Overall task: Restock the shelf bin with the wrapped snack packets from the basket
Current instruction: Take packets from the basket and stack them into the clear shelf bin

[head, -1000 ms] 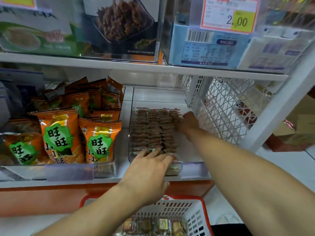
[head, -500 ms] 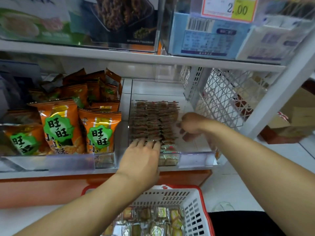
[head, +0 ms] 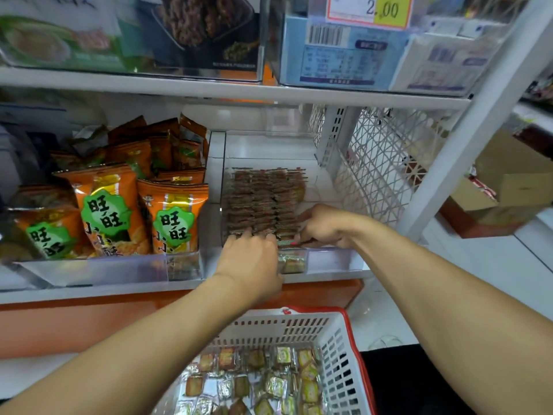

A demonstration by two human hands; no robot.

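Your left hand (head: 250, 259) lies flat-fingered on the stacked brown wrapped snack packets (head: 263, 199) in the clear plastic shelf bin (head: 332, 259); your right hand (head: 324, 226) pinches one packet.

Orange snack bags (head: 172, 217) with green labels stood in rows in the left part of the shelf, a price tag (head: 369, 10) reading 2.00 hung on a clear box above, a white mesh divider (head: 386, 163) closed the right side, and cardboard boxes (head: 508, 187) sat beyond the white upright post (head: 466, 139).

Both hands, left (head: 251, 259) and right (head: 324, 227), on stacked snack packets (head: 263, 199), clear shelf bin (head: 329, 259), basket (head: 335, 333) below
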